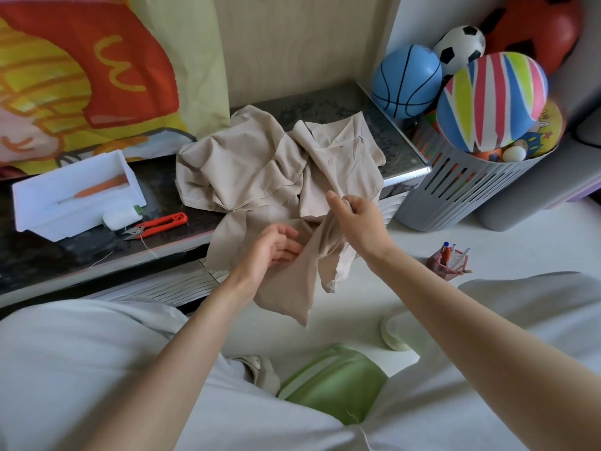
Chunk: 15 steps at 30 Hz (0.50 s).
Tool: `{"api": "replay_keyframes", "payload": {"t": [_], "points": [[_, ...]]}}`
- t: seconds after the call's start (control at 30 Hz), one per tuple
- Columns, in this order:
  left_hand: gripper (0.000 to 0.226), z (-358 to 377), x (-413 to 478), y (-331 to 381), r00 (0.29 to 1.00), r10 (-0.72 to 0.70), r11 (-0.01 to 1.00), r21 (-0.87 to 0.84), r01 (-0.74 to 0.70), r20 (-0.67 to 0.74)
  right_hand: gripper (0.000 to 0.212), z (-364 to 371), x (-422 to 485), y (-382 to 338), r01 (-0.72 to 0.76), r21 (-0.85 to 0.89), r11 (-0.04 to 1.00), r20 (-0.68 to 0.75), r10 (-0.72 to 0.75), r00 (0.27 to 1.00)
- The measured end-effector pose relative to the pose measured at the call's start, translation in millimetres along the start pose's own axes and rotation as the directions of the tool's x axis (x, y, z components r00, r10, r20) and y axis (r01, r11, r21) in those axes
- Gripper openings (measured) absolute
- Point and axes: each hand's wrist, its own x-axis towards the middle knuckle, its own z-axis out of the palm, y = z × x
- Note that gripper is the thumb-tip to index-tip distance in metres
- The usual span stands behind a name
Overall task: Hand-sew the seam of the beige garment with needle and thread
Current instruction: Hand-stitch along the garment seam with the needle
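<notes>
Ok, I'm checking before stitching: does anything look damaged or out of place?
The beige garment lies crumpled, half off the table, and the raw edge hanging below the right hand is frayed. A loose thread trails from the orange snips over the table's edge.

The forearms (182,346) are bare, with no sleeve in view. Loose pale grey trousers (81,369) cover both legs. The feet wear pale cream slippers (395,333), one at 6 o'clock, one at 4 o'clock.

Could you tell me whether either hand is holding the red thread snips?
No, the red thread snips lie on the tabletop; the right hand grips the beige garment and the left hand touches it.
</notes>
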Motion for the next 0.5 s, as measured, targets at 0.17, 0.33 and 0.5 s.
{"api": "replay_keyframes", "payload": {"t": [0.17,0.33,0.5], "points": [[0.035,10,-3,2,0.998,0.046,0.998,0.039,-0.047,0.034,0.052,1,-3,-3,0.001,-0.012,1.000,-0.032,-0.002,0.999],[0.032,33,-4,1,0.967,0.254,0.920,0.312,-0.235,-0.019,0.046,5,-10,-9,-0.003,-0.011,1.000,-0.008,0.003,1.000],[0.021,38,8,7,0.950,0.309,0.911,0.301,-0.282,-0.043,0.040,-1,-12,-6,-0.034,-0.139,0.990,0.066,0.044,0.997]]}}
